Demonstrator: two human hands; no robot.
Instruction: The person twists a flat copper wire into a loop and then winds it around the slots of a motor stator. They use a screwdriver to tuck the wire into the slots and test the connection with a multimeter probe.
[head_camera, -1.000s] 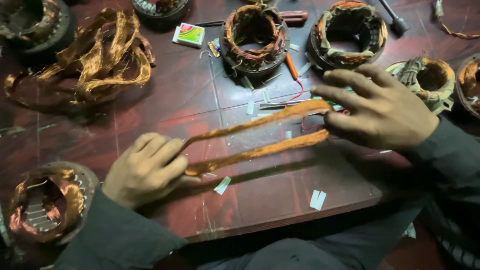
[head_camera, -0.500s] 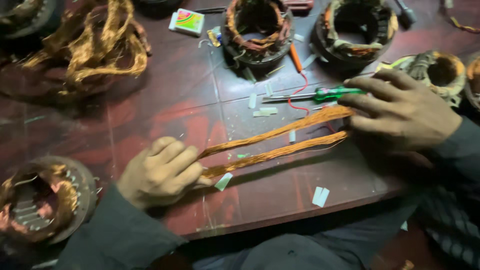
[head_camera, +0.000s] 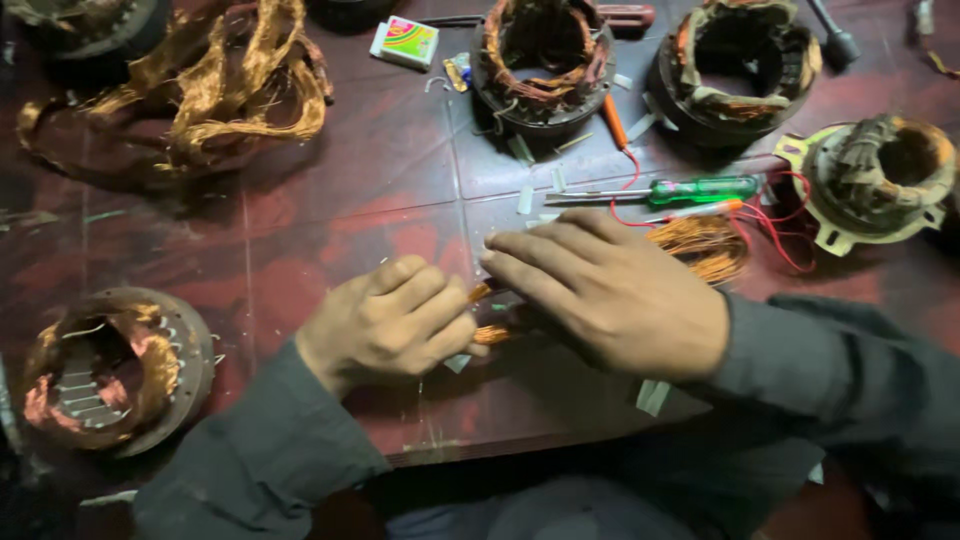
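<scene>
A bundle of copper wire (head_camera: 706, 246) lies on the dark red table (head_camera: 380, 170), most of it hidden under my hands. My left hand (head_camera: 390, 322) grips one end of the bundle at the table's middle, fingers curled over it. Right beside it, my right hand (head_camera: 612, 292) lies flat over the wire, fingers reaching toward the left hand; only the wire's far loop shows behind it.
Several motor stators (head_camera: 540, 62) (head_camera: 738, 66) (head_camera: 878, 180) (head_camera: 110, 368) stand around. A tangle of loose copper wire (head_camera: 215, 95) lies at the back left. A green screwdriver (head_camera: 690, 190), a small colourful box (head_camera: 404, 43) and paper slips (head_camera: 652, 396) lie near the hands.
My right hand has moved left, close to the left hand. The long stretched wire bundle is now folded short, bunched under and behind the right hand.
</scene>
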